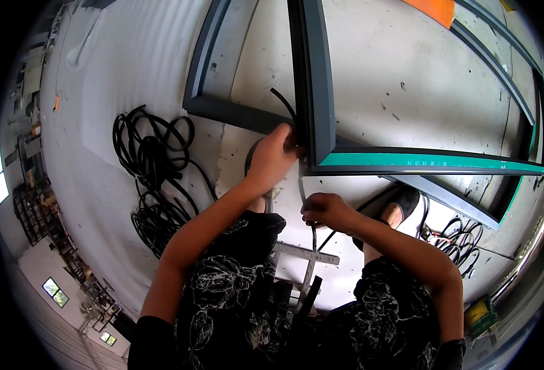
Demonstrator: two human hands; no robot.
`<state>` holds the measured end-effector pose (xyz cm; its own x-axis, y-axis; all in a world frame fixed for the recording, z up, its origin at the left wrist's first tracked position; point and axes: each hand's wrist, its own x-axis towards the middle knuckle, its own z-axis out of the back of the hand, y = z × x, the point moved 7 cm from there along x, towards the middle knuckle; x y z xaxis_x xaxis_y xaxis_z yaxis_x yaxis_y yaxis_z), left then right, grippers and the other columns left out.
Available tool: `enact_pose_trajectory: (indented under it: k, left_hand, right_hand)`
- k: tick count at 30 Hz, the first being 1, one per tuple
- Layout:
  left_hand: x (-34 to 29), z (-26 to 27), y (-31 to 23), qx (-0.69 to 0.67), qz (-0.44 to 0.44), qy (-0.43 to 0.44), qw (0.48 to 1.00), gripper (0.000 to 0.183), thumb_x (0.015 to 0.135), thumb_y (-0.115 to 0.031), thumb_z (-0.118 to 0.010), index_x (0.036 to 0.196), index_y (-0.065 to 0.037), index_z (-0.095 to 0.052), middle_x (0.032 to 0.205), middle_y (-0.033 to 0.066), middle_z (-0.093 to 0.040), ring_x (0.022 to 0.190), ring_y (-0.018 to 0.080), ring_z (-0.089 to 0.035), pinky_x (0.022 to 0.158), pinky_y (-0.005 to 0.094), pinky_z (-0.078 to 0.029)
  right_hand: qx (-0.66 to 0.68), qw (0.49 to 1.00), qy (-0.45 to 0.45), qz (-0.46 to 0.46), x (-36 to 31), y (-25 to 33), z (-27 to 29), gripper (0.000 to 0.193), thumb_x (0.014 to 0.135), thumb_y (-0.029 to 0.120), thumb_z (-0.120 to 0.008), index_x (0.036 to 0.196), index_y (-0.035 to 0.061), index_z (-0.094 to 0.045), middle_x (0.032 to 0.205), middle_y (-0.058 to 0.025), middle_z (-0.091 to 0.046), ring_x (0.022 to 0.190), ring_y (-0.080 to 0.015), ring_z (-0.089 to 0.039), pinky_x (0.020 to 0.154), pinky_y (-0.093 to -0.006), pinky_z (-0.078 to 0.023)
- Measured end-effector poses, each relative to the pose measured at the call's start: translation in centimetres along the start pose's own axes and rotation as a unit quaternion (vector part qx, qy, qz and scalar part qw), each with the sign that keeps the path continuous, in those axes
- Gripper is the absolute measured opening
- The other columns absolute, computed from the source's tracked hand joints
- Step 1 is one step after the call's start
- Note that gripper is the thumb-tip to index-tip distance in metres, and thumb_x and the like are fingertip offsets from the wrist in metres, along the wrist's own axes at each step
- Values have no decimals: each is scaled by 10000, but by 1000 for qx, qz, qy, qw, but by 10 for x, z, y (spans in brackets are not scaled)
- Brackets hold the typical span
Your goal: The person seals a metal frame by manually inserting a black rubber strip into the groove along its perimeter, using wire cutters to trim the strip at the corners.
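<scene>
A dark grey window frame [321, 80] stands in front of me, its lower bar covered by green film [432, 161]. My left hand [273, 157] is at the frame's near left corner, with its fingers closed against the profile's edge. A thin black rubber strip [282, 102] sticks up past those fingers, its free end curving to the left. Below the corner, my right hand [330, 211] pinches the same kind of strip between thumb and fingers. From there the strip [314, 237] hangs down between my knees. The left fingertips are partly hidden by the hand itself.
Behind lies another grey frame [232, 115]. Tangled black strip coils [152, 157] lie on the floor at left, and a smaller coil [460, 240] at right. A metal stand [306, 253] is between my legs. Orange material [435, 11] sits at the far right.
</scene>
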<state>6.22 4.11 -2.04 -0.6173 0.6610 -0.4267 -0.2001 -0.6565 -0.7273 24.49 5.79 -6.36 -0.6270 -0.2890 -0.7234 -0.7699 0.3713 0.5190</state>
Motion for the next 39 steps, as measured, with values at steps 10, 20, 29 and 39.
enact_pose_trajectory:
  k: [10, 20, 29, 39]
  left_hand:
    - [6, -14, 35, -120, 36, 23, 992, 195, 798, -147, -664, 919, 0, -622, 825, 143, -658, 753, 282, -635, 694, 350, -475]
    - [2, -9, 22, -127, 108, 66, 984, 253, 834, -151, -641, 1021, 19, -628, 867, 134, -681, 761, 195, -647, 693, 298, -486]
    - [13, -6, 25, -149, 114, 63, 980, 254, 848, -154, -626, 1029, 25, -635, 862, 127, -679, 740, 181, -638, 677, 289, -484]
    - [11, -11, 25, -172, 112, 91, 974, 274, 909, -155, -571, 1133, -2, -609, 944, 34, -666, 815, 101, -601, 697, 261, -470]
  right_hand:
    - [-67, 995, -19, 72, 0, 5, 1, 190, 796, 143, -640, 910, -7, -628, 773, -107, -649, 701, -183, -634, 666, -315, -509]
    - [-249, 958, -79, 115, -7, 28, 5, 223, 801, 228, -630, 907, 32, -636, 824, -150, -645, 778, -315, -630, 713, -403, -493]
    - [-275, 947, -124, 112, -18, 48, 8, 205, 808, 214, -624, 901, 32, -616, 786, -151, -635, 742, -323, -618, 675, -424, -478]
    - [-222, 961, -70, 147, -19, 43, 5, 217, 815, 212, -625, 921, 23, -619, 794, -162, -641, 747, -324, -626, 686, -407, -491]
